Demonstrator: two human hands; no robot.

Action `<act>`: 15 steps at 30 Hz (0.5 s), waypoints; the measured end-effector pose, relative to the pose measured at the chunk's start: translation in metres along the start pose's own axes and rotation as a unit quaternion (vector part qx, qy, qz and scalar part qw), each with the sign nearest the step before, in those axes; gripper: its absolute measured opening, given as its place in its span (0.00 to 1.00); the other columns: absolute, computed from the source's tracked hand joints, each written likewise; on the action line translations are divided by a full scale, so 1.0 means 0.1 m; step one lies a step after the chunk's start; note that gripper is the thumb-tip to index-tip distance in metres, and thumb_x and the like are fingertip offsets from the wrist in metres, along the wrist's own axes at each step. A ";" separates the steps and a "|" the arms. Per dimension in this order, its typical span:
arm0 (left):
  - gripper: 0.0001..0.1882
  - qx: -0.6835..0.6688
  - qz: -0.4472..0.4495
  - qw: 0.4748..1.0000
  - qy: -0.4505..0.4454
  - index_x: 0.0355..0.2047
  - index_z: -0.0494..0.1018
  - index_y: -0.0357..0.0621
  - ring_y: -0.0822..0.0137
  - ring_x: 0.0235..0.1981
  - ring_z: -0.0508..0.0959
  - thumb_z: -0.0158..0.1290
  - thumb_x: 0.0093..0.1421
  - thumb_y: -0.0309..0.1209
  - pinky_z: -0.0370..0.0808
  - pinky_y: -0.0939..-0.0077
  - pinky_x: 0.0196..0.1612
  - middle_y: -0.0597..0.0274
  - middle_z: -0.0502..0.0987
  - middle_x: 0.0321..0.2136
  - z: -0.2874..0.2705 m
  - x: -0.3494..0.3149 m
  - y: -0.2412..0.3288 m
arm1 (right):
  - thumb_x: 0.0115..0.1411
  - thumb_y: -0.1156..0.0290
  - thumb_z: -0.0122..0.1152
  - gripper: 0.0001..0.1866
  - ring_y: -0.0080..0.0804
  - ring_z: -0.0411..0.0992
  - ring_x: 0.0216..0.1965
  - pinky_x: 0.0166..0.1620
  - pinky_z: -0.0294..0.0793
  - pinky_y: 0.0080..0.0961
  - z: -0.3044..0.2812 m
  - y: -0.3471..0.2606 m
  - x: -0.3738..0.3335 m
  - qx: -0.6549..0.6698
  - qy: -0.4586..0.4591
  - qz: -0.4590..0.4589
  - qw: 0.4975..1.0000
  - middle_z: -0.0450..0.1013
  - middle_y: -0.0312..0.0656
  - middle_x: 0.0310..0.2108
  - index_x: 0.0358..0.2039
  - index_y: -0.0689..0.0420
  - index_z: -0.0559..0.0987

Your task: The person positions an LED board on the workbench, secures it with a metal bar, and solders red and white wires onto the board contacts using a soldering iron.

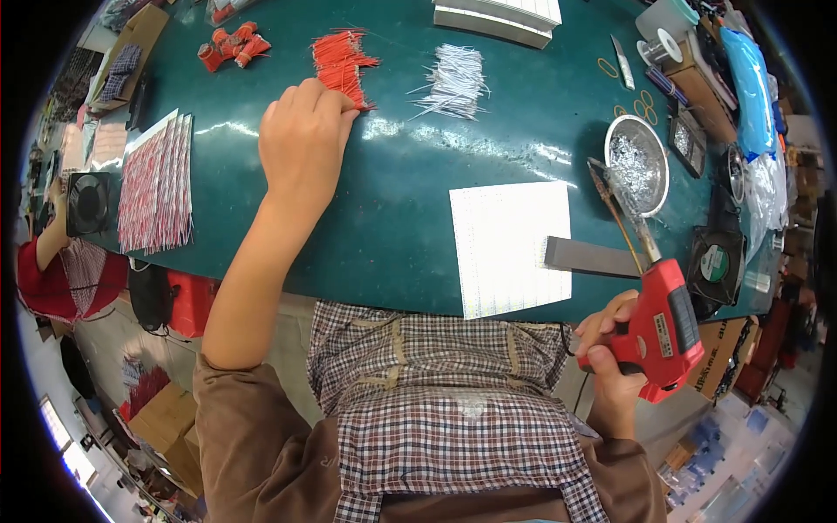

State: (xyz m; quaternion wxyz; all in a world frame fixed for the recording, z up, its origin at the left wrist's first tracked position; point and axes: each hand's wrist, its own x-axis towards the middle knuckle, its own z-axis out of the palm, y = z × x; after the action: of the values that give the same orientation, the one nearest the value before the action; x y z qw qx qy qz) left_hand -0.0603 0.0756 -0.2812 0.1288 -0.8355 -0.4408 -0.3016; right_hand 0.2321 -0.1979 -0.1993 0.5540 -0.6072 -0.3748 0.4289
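Note:
My left hand reaches to the near end of a pile of short red wires, its fingers pinched together on red wire ends; how many it grips is hidden. To the right of that pile lies a heap of white wires. My right hand is closed round the handle of a red soldering gun, whose tip points away from me, by a metal bowl holding silvery bits. Left of the gun, a white sheet of small boards lies on the bench, with a dark grey bar over its right edge.
Several red wire bundles lie at the far left, and finished-looking panels with red and white wires stand nearer. Fans sit at both sides. A solder spool, a cutter knife and rubber bands lie at the far right.

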 end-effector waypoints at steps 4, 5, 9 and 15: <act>0.09 -0.017 -0.034 0.999 -0.034 0.33 0.79 0.43 0.57 0.37 0.79 0.69 0.56 0.29 0.74 0.61 0.40 0.61 0.78 0.33 -0.07 -0.02 0.00 | 0.57 0.71 0.76 0.26 0.27 0.75 0.28 0.44 0.76 0.34 0.05 0.05 -0.05 0.026 -0.032 0.021 0.999 0.67 0.36 0.40 0.50 0.57 0.69; 0.09 -0.020 -0.040 0.998 -0.034 0.34 0.78 0.43 0.56 0.37 0.80 0.69 0.57 0.29 0.75 0.61 0.39 0.60 0.78 0.33 -0.08 -0.04 -0.01 | 0.57 0.71 0.76 0.26 0.27 0.75 0.29 0.44 0.76 0.34 0.08 0.07 -0.06 0.020 -0.035 0.017 0.999 0.67 0.36 0.41 0.50 0.57 0.69; 0.10 -0.047 -0.063 0.997 -0.004 0.35 0.77 0.43 0.55 0.36 0.81 0.68 0.58 0.29 0.76 0.61 0.37 0.60 0.80 0.34 -0.07 -0.04 0.04 | 0.59 0.73 0.74 0.25 0.27 0.74 0.30 0.45 0.75 0.34 0.12 0.04 -0.14 -0.002 -0.036 -0.004 0.999 0.66 0.38 0.41 0.51 0.57 0.68; 0.09 -0.074 -0.071 0.994 0.038 0.35 0.79 0.47 0.60 0.30 0.83 0.69 0.57 0.29 0.77 0.65 0.32 0.63 0.82 0.28 -0.10 -0.09 0.02 | 0.62 0.70 0.74 0.26 0.28 0.75 0.32 0.46 0.75 0.34 0.13 0.05 -0.18 -0.010 -0.051 -0.027 0.998 0.65 0.39 0.42 0.52 0.57 0.67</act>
State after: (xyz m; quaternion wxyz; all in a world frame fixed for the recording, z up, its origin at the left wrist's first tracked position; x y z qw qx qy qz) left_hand -0.0661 0.0635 -0.2781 0.0617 -0.7976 -0.4700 -0.3730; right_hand 0.2136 -0.2109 -0.2027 0.5393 -0.5796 -0.4235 0.4403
